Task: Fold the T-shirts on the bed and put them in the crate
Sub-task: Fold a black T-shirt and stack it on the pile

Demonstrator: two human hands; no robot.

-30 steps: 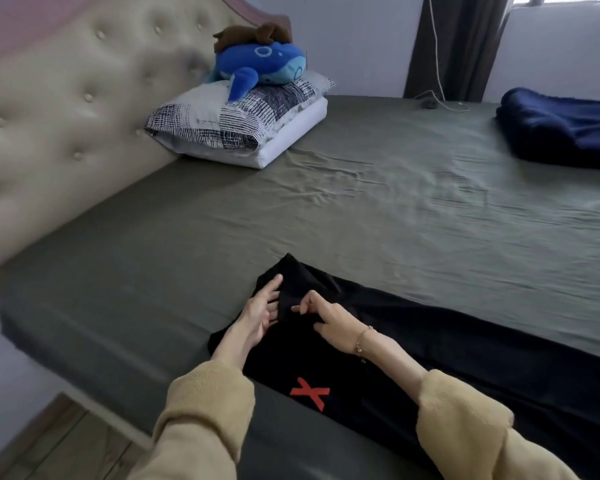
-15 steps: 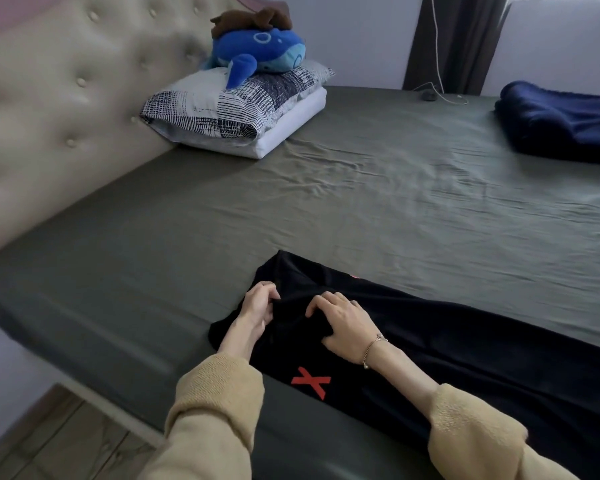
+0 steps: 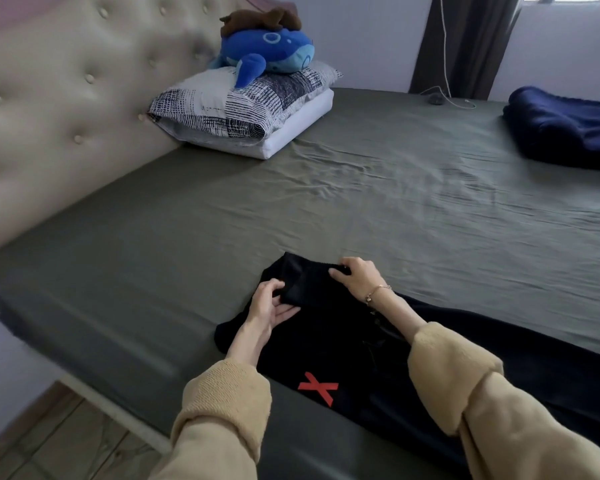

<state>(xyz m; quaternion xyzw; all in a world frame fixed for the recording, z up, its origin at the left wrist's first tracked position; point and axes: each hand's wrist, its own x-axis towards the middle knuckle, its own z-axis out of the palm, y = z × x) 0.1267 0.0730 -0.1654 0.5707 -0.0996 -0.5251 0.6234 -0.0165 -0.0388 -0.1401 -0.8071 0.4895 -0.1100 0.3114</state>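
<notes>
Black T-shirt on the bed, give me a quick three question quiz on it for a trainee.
1. True or false: both hands grip the black T-shirt.
2. What colour is the mark printed on it?
3. Which lies nearest the blue plush: A) blue blanket, B) patterned pillow, C) the shirt?

Key
1. True: the left hand and right hand each hold its folded end.
2. Red.
3. B; the plush rests on that pillow.
</notes>
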